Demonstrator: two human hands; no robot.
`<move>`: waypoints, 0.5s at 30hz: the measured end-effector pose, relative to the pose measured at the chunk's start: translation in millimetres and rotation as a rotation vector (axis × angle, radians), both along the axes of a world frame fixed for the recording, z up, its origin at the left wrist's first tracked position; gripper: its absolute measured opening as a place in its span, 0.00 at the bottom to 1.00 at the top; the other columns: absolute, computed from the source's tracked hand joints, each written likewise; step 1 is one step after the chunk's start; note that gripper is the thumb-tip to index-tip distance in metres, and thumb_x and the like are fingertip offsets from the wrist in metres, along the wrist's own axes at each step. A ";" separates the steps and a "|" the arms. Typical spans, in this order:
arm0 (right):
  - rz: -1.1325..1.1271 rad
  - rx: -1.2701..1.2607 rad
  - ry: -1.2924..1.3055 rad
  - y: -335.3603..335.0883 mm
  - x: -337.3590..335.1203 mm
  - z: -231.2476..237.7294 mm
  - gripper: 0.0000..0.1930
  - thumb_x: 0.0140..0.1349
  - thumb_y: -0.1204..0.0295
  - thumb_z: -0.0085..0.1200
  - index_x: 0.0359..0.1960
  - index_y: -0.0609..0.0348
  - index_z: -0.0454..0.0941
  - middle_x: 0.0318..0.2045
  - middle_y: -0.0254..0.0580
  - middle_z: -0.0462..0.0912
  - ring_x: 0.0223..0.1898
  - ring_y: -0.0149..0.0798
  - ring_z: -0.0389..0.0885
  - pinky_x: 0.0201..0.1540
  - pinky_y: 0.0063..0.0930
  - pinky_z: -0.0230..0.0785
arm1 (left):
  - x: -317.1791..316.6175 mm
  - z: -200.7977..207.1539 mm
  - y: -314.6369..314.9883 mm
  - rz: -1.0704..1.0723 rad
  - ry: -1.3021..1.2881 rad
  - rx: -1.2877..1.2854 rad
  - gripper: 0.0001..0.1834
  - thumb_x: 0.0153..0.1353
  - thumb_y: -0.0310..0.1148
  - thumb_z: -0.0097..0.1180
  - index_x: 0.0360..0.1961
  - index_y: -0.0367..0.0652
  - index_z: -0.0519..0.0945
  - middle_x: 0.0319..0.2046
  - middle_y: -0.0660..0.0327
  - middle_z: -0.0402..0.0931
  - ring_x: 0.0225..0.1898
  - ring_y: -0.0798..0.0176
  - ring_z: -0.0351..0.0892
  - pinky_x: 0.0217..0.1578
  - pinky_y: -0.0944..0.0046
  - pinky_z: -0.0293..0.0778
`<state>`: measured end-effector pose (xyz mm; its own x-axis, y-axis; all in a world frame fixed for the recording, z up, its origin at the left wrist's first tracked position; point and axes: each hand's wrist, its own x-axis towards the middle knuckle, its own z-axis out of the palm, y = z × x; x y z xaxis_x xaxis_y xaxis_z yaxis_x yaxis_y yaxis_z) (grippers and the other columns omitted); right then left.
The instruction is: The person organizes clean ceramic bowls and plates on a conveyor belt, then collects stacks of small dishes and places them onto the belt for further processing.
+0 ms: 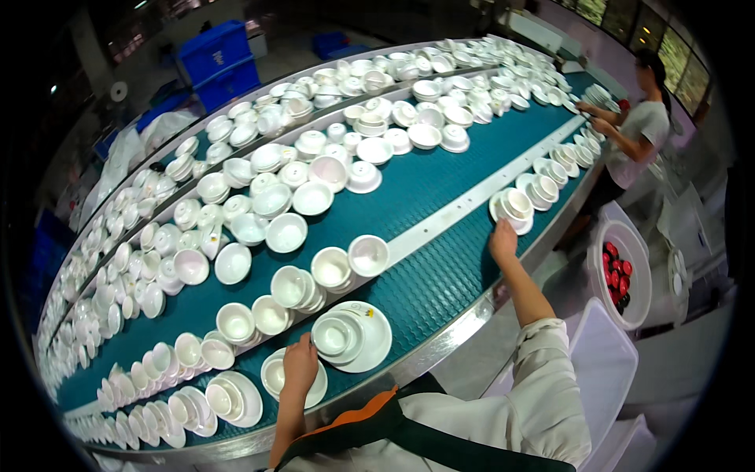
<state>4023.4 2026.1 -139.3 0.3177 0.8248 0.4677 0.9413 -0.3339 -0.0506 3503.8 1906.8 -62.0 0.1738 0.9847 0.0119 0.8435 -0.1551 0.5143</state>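
White plates with bowls nested on them line the near side of a green conveyor belt. My left hand is over one such set, a plate with a bowl. Its fingers are curled together beside the left rim of a larger plate carrying stacked bowls; what they grip is hidden. Farther right, my right hand is closed at the near rim of a plate. Small bowls stand on that plate.
A metal divider runs along the belt, with bowls on its left part. Many white bowls crowd beyond. A person handles dishes at the far right. A white tub holds red and black pieces; blue crates stand behind.
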 end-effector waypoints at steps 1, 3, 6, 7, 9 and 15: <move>-0.021 -0.134 0.119 17.7 -12.3 -0.5 0.08 0.50 0.78 0.40 0.33 0.65 0.68 0.31 0.54 0.73 0.35 0.51 0.72 0.38 0.38 0.65 | -12.5 -3.8 -6.8 0.034 0.048 0.013 0.11 0.50 0.27 0.47 0.37 0.38 0.69 0.22 0.48 0.72 0.28 0.47 0.71 0.31 0.53 0.65; 0.039 -0.027 -0.071 19.4 -1.1 -24.5 0.08 0.53 0.77 0.36 0.31 0.66 0.68 0.30 0.55 0.74 0.32 0.53 0.73 0.35 0.41 0.66 | -13.0 -5.4 -10.8 0.007 0.125 0.027 0.07 0.50 0.27 0.44 0.31 0.39 0.68 0.19 0.52 0.73 0.24 0.50 0.72 0.30 0.56 0.65; 0.035 -0.039 -0.053 -4.3 72.7 -66.5 0.08 0.56 0.76 0.35 0.29 0.64 0.69 0.26 0.51 0.75 0.29 0.51 0.74 0.30 0.39 0.67 | 12.0 -15.9 3.3 -0.038 0.137 0.078 0.10 0.46 0.26 0.45 0.33 0.38 0.68 0.20 0.51 0.73 0.26 0.50 0.74 0.31 0.55 0.67; -0.143 -0.419 -0.021 3.3 8.1 -44.5 0.09 0.59 0.75 0.36 0.35 0.66 0.70 0.29 0.48 0.76 0.33 0.43 0.77 0.34 0.31 0.69 | 9.6 -14.5 -9.1 0.041 0.207 -0.030 0.12 0.46 0.26 0.45 0.35 0.37 0.67 0.20 0.51 0.73 0.27 0.49 0.74 0.32 0.55 0.67; 0.052 -0.578 -0.271 -27.5 -0.6 -24.2 0.16 0.54 0.62 0.48 0.37 0.63 0.74 0.29 0.50 0.77 0.34 0.49 0.76 0.37 0.31 0.67 | 17.7 -30.0 -1.4 0.042 0.130 0.001 0.17 0.45 0.27 0.47 0.39 0.36 0.66 0.22 0.49 0.73 0.28 0.48 0.74 0.36 0.53 0.67; 0.232 -0.496 -0.243 -54.2 -38.5 -18.2 0.19 0.52 0.58 0.49 0.36 0.63 0.73 0.25 0.45 0.77 0.29 0.43 0.76 0.32 0.31 0.68 | 19.0 -27.8 -19.3 0.071 0.072 -0.117 0.21 0.44 0.26 0.49 0.43 0.33 0.65 0.24 0.49 0.73 0.30 0.48 0.73 0.40 0.55 0.64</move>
